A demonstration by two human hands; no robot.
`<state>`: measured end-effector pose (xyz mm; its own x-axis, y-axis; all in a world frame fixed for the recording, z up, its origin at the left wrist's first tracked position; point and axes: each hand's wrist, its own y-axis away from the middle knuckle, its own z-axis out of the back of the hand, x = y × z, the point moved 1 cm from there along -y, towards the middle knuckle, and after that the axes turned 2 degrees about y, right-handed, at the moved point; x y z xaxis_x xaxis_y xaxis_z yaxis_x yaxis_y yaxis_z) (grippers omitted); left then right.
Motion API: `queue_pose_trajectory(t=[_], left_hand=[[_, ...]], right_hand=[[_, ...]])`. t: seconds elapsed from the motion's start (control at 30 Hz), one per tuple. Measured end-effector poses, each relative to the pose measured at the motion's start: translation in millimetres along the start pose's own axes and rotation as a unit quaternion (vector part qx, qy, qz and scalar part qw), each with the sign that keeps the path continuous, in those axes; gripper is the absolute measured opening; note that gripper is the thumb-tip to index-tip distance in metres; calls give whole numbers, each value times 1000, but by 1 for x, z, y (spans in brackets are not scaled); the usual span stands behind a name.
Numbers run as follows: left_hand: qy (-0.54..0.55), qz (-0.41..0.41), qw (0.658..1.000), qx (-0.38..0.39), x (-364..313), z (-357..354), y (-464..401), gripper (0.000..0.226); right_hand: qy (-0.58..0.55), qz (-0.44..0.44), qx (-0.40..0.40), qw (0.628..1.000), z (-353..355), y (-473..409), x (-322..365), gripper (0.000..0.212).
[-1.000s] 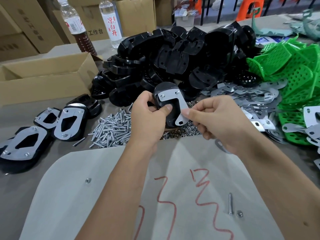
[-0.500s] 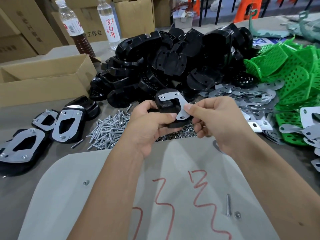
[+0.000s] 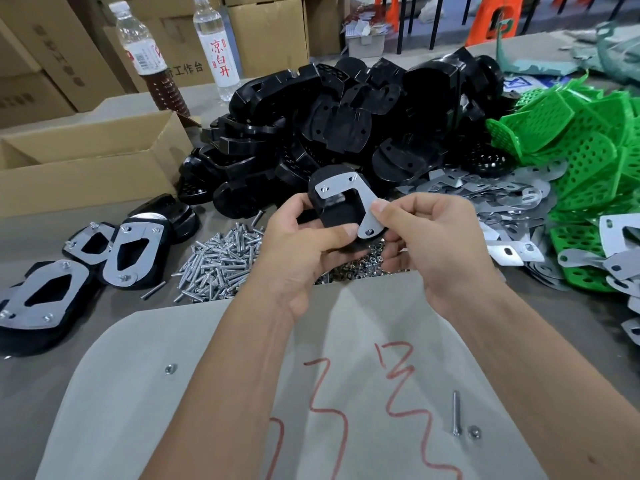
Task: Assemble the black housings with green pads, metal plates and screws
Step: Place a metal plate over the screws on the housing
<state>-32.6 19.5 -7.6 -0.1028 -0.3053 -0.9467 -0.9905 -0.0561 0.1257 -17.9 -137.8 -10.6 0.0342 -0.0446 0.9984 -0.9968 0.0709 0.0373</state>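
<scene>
Housing (image 3: pixel 337 211) with metal plate (image 3: pixel 349 199) gripped by both hands.

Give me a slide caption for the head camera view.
Left hand holds a black housing while right hand seats a metal plate, above the loose screws.

This is a small factory or assembly workshop, at a hand-assembly bench. Parts lie in bulk on the grey table (image 3: pixel 41 382): a big heap of black housings (image 3: pixel 346 133) in the middle, green pads (image 3: pixel 585 150) and loose metal plates (image 3: pixel 485 195) at the right, a pile of screws (image 3: pixel 221 265) nearer. Finished units (image 3: pixel 135 251) sit at the left by an open carton (image 3: pixel 86 168). Stacked cardboard boxes (image 3: pixel 266 29) stand at the far side, with two bottles (image 3: pixel 216 46) and orange stools (image 3: pixel 495 19).
</scene>
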Motion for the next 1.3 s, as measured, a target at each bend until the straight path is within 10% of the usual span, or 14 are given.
queue_pose_trajectory(t=[0.17,0.3,1.3], left_hand=[[-39,-104,993,-29,4,-5,-1,62],[-115,-160,980,-1,2,-6,0,27],[-156,-92,981,75,6,-4,1,25]], right_hand=[[-20,10,-15,1000,-4,1,-2,24],[-30,0,-11,999,-3,0,0,24],[-45,25,-63,997,-10,7,-7,26]])
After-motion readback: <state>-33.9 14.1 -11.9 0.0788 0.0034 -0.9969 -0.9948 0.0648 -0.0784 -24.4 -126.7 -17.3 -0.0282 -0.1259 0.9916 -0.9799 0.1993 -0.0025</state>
